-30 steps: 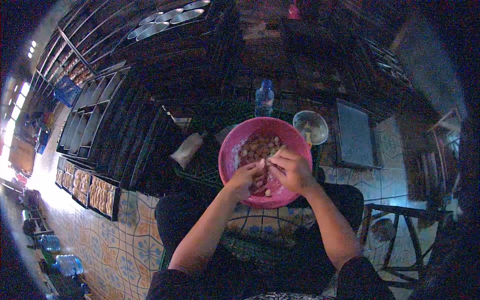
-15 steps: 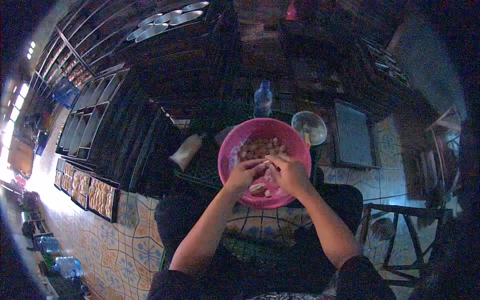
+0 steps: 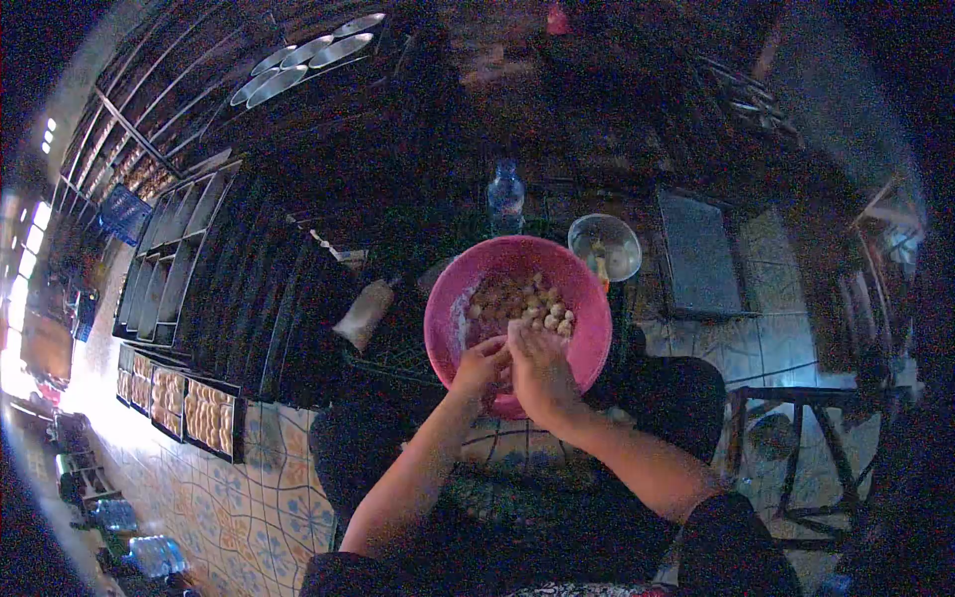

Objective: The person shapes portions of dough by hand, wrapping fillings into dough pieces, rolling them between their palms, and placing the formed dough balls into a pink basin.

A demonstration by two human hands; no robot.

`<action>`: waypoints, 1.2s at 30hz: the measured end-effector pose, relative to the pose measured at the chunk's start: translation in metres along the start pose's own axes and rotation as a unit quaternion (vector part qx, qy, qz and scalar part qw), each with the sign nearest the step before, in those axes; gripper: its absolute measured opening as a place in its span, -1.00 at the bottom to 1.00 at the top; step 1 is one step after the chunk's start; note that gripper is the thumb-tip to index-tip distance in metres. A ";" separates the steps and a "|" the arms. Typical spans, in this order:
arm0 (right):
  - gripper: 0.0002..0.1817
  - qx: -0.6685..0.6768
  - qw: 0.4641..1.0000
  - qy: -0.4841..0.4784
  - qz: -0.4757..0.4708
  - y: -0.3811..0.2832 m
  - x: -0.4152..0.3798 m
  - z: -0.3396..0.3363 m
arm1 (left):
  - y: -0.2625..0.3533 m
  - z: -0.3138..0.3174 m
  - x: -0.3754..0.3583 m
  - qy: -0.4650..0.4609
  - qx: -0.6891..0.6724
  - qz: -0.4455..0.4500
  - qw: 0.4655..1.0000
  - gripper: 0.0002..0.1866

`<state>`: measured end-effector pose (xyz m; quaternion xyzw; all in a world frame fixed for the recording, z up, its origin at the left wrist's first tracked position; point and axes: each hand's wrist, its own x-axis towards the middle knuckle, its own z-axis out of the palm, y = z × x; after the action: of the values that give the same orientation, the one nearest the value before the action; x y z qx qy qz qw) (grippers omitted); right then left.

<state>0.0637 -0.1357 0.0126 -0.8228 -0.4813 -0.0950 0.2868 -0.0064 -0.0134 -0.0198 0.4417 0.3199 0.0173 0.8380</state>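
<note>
Both of my hands are over the near part of a pink basin (image 3: 445, 289). Round pale and brown balls (image 3: 542, 306) lie in the basin beyond my fingers. My left hand (image 3: 481, 366) is curled, with its fingertips against my right palm; what it holds, if anything, is hidden. My right hand (image 3: 538, 366) is tilted over the left one, its fingers stretched out and its back to the camera. White powder clings to the basin's left inner wall.
A clear bottle (image 3: 506, 194) stands behind the basin, a metal bowl (image 3: 619, 239) at its back right. A bag (image 3: 366, 315) lies to the left. Trays of bread (image 3: 209, 416) and racks stand further left. A wooden stool (image 3: 806, 396) is at the right.
My right hand has turned from a pinch with the left to a flatter pose over it. A white piece seen near the basin's front is now hidden. The view has shifted slightly.
</note>
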 end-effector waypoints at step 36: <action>-0.59 0.050 0.996 -0.080 0.000 0.026 0.015 -0.019 | 0.036 0.007 -0.012 0.108 0.300 0.168 0.933 -0.79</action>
<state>0.0961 -0.1452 0.0251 -0.8122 -0.5072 -0.0047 0.2881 -0.0033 0.0000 0.0163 0.7152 0.3196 0.1085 0.6121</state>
